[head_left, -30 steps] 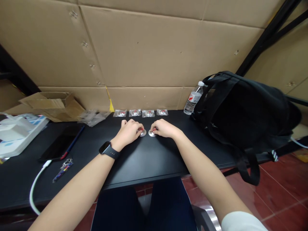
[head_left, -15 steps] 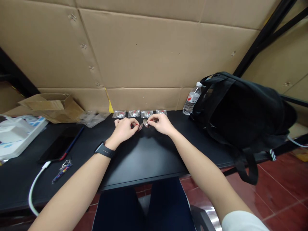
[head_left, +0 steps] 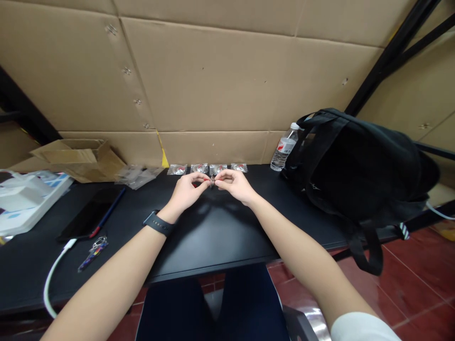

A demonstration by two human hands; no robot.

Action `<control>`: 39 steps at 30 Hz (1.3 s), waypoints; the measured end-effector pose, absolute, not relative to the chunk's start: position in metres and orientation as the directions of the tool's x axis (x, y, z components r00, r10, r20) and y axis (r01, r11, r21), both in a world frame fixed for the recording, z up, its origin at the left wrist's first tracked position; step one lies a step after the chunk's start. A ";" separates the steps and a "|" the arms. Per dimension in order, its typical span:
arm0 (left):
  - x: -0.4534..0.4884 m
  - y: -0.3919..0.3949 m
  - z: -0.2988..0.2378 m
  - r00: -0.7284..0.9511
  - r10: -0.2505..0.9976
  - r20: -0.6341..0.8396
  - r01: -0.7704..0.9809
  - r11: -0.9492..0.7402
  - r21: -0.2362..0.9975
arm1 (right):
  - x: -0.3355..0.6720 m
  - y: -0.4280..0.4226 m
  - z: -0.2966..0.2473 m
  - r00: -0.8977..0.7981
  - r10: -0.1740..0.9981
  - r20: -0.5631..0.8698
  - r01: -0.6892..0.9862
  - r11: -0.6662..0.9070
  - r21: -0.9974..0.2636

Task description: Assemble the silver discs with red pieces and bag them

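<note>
Before me, over the black table, my left hand [head_left: 191, 191] pinches a small round metal disc [head_left: 212, 182] seen nearly edge-on. From the other side, my right hand [head_left: 235, 184] pinches a matching disc, now mostly hidden behind the fingers. The two discs meet or almost meet face to face; I cannot tell if they touch. Bits of red show at the fingertips of both hands. Just beyond the hands, several clear plastic packets [head_left: 177, 169] lie in a row, each with a round silvery thing and some red inside.
On the left are an open cardboard box [head_left: 81, 158], clear plastic bags [head_left: 137, 176], a phone [head_left: 90, 213] on a white cable, a keychain [head_left: 93, 253] and a white power strip [head_left: 35, 203]. A water bottle [head_left: 284, 148] and a black backpack [head_left: 359, 166] stand right. Cardboard [head_left: 213, 85] walls the back.
My hands have come closer together. The two discs, tilted and slightly apart before, are now brought upright, face to face. The view has shifted slightly.
</note>
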State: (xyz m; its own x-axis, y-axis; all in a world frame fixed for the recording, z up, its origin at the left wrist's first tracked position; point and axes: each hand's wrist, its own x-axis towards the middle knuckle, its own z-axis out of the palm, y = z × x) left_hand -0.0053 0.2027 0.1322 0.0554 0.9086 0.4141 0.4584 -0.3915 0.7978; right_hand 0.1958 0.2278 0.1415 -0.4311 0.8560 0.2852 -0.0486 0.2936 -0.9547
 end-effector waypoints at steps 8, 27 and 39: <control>-0.004 0.206 0.127 0.036 0.922 0.386 0.432 -0.362 0.826 | 0.196 0.222 0.142 -0.514 0.836 0.193 -0.049 0.196 -0.979; -0.006 0.203 0.130 0.098 0.910 0.404 0.500 -0.396 0.770 | 0.198 0.228 0.136 -0.526 0.846 0.092 -0.147 0.016 -0.989; -0.004 0.198 0.135 0.122 0.898 0.422 0.603 -0.405 0.687 | 0.196 0.222 0.139 -0.516 0.856 0.029 -0.204 -0.090 -0.975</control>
